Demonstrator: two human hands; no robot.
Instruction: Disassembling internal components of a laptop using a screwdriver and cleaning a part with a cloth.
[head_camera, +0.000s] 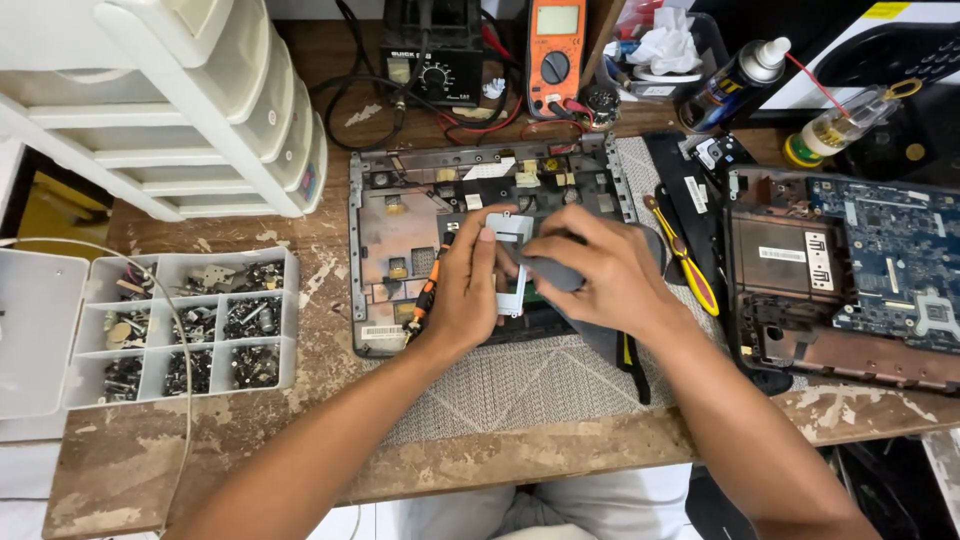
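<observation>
Holding a screwdriver (428, 296) in my left hand (466, 290) and pinching a grey cloth (556, 272) with my right hand (600, 270), I press both on the metal plate (508, 240) inside the open laptop shell (372, 240) on the table (300, 250).

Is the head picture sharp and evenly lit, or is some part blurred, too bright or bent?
Head view: light is soft and even, shadows faint; both hands, left hand and right hand, look slightly soft over the laptop base; the white drawer unit at the top left is nearly washed out and leans from wide-lens distortion; the screw organizer is sharp.
</observation>
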